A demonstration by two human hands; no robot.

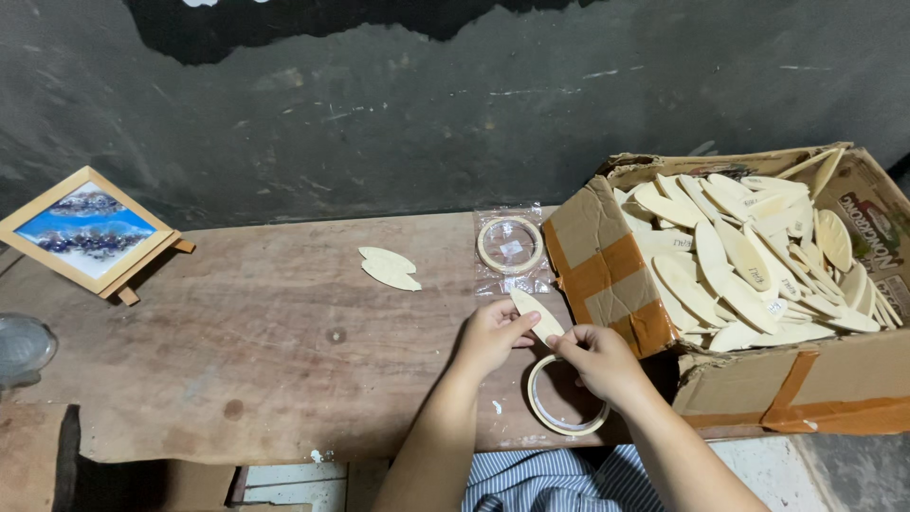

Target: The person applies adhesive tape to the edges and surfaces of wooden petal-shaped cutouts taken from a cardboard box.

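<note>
My left hand point(490, 334) and my right hand point(599, 358) both pinch one pale leaf-shaped wooden piece point(534, 311) above the front of a worn wooden table point(265, 351). A roll of clear tape point(565, 395) lies flat on the table right under my right hand. Two more leaf-shaped pieces point(390, 267) lie overlapped near the table's middle. A second tape roll in a clear wrapper point(510, 245) lies behind my hands.
An open cardboard box point(607, 275) patched with brown tape sits at the right, full of several leaf-shaped wooden pieces point(749, 265). A small framed blue and white picture point(87, 233) stands on an easel at the far left. A dark wall runs behind the table.
</note>
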